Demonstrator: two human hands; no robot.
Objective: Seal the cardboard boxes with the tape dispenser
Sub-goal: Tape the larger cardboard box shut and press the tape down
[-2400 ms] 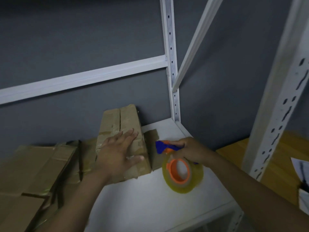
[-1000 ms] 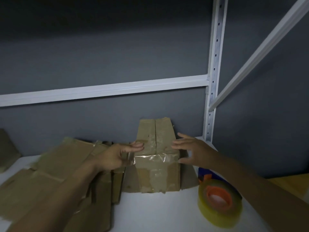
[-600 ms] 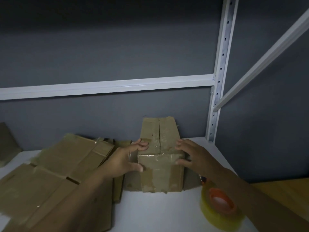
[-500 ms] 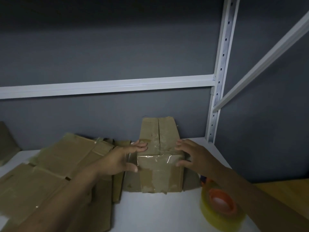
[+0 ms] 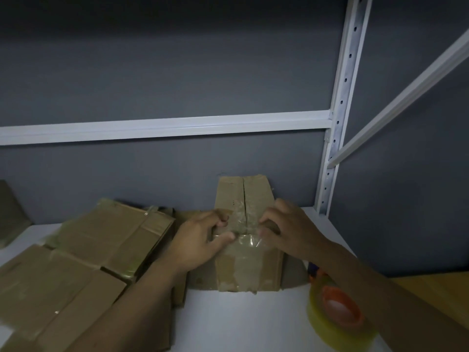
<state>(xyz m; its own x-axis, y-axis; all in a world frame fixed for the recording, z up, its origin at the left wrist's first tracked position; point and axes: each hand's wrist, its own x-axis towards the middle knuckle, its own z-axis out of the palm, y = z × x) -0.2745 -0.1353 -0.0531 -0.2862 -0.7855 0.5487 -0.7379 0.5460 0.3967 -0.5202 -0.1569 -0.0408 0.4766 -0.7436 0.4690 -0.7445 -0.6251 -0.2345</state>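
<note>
On the white shelf (image 5: 241, 321) the cardboard box (image 5: 248, 270) sits at the back by the wall, probably for bracing; the left hand (image 5: 200, 240) and right hand (image 5: 289, 229) each curl over its front edge; the tape dispenser (image 5: 335, 318) lies idle beside the right forearm, freeing both thumbs to press the tape strip (image 5: 247, 241) flat.

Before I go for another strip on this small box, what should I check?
1. Tape strip lies flat: not ok, wrinkled at the front edge.
2. Top seam covered: not ok, slit bare at the far end.
3. Left hand and right hand free: not ok, both grip the small box.
4. Tape dispenser near: ok, on the shelf under the right forearm.
5. Underside sealed: cannot tell.
</note>
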